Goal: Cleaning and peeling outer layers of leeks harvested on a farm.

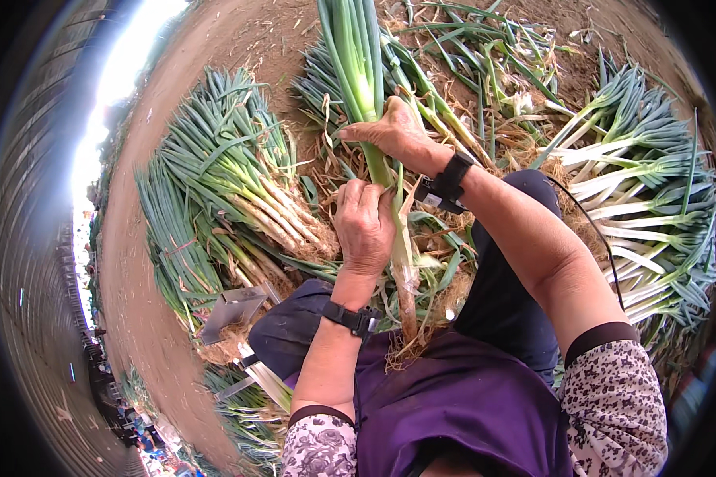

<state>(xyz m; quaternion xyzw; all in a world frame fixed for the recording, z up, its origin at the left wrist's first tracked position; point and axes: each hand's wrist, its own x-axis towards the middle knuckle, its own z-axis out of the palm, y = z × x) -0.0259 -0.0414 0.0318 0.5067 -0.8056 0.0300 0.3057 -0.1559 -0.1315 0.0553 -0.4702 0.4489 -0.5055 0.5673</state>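
Observation:
A long green onion [403, 274] stands slanted in front of me, its roots down by my purple apron and its green leaves pointing away. My right hand [402, 137] is wrapped round the upper stalk just below the leaves, thumb across it to the left. Lower down, my left hand [364, 226] has its fingers closed against the left side of the same stalk; its fingertips are partly hidden. A loose pale strip of outer leaf [400, 191] sticks out from the stalk there. Peeled scraps [445, 230] lie below and behind it.
Untrimmed green onions [231, 175] lie heaped on the left. Cleaned ones with white stalks [640, 191] are piled at the right. More onions and leaf scraps [493, 63] cover the ground at the far side. A metal piece [235, 312] stands by my left knee. Dirt floor [147, 302] stretches left.

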